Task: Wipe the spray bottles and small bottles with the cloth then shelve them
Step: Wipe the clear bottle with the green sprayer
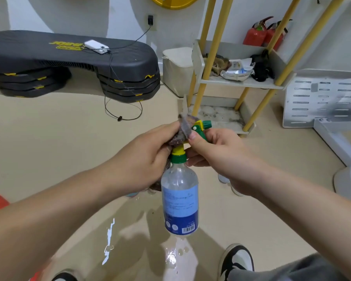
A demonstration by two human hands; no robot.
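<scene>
Head view, looking down past both forearms: the person holds a spray bottle upright in the air in front of them, above the beige floor and well short of the shelf.

The right hand is curled round the green and yellow spray head, thumb up against its side, and the clear body with its blue label hangs below from that grip. The left hand is closed on a dark, bunched cloth, pressing it against the back of the spray head just above the yellow collar. One corner of the cloth sticks up above the fingers, and a bit more of it shows under the heel of that hand.

Under the bottle the floor is wet, with a shiny puddle between the person's shoes; a black and white shoe sits just right of it.

The shelf has yellow poles and white trays. Its middle tray holds a crumpled packet, something black and something brownish. The bottom tray looks stained.

Off to the left a stack of black step platforms lies against the wall, with a white device on a cable resting on top. Two red fire extinguishers stand behind the shelf.
</scene>
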